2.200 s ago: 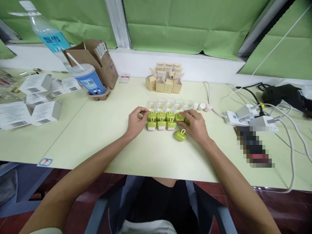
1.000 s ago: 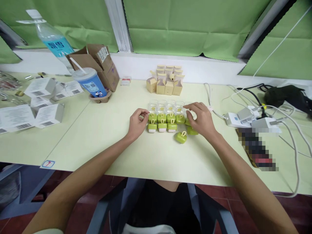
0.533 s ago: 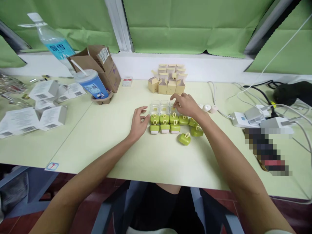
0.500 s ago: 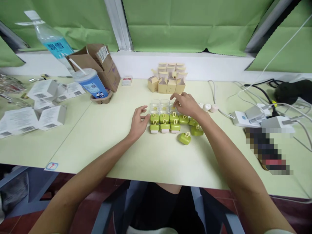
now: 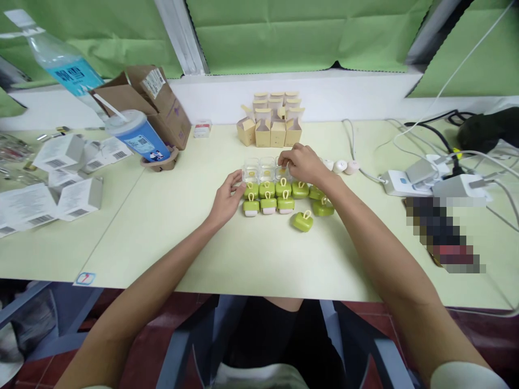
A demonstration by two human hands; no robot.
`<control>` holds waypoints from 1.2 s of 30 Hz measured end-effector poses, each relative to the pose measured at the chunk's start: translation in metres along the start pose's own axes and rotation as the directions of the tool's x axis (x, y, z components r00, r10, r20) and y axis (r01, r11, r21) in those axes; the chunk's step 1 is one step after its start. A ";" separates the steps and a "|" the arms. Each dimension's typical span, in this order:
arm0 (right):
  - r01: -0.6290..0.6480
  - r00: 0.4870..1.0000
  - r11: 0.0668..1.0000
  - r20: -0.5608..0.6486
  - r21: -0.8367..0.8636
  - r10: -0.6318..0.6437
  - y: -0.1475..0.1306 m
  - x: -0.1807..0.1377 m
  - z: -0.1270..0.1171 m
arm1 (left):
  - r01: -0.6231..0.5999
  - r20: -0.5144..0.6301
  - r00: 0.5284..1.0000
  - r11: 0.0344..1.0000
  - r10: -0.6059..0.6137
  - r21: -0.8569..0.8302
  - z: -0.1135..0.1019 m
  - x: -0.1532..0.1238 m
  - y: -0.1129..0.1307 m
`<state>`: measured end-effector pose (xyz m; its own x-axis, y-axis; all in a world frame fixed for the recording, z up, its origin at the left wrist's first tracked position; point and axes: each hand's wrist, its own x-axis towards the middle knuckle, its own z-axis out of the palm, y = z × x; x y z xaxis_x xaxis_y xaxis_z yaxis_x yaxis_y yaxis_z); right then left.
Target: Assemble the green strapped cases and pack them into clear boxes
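Observation:
Small green cases [image 5: 267, 189] with pale yellow loops stand in two rows; several in the front row [image 5: 268, 205] show a white lower part. One green case [image 5: 303, 221] lies tilted in front of the rows. Behind them is a line of clear plastic boxes [image 5: 267, 169] with yellow spots inside. My left hand [image 5: 227, 200] is at the left end of the rows, fingers apart, fingertips at the leftmost clear box. My right hand [image 5: 305, 163] reaches over the right side, its bent fingers closed at the third clear box [image 5: 283, 173], which they partly hide.
Open cardboard boxes [image 5: 270, 133] stand by the wall. White round pieces [image 5: 339, 166] lie right of my right hand. A power strip [image 5: 401, 183] with cables and a blurred dark object [image 5: 441, 232] are at right. White cartons [image 5: 79, 199], a blue cup [image 5: 141, 139] and a bottle [image 5: 73, 75] are left.
The camera view has shifted slightly. My left hand's fingertips have come in against the left end of the clear boxes. My right hand stays at the third clear box.

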<state>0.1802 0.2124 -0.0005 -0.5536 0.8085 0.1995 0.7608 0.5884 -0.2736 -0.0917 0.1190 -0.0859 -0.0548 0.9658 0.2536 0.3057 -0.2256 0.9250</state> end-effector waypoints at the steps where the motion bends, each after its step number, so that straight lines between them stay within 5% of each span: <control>1: -0.008 1.000 1.000 0.004 -0.004 0.008 -0.001 0.000 -0.001 | 0.000 0.010 1.000 1.000 0.000 -0.003 0.000 0.000 0.000; 13: -0.037 0.999 0.999 0.034 -0.017 0.038 -0.008 0.000 -0.005 | 0.016 0.084 0.996 0.998 -0.011 -0.056 -0.002 0.001 0.001; 36: -0.026 1.000 0.999 0.008 0.020 0.026 -0.014 -0.008 -0.019 | 0.026 0.052 0.998 0.998 -0.023 -0.055 -0.003 0.001 0.003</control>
<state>0.1804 0.1974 0.0198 -0.5362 0.8237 0.1845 0.7683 0.5668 -0.2976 -0.0934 0.1186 -0.0821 -0.0122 0.9762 0.2167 0.2514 -0.2068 0.9455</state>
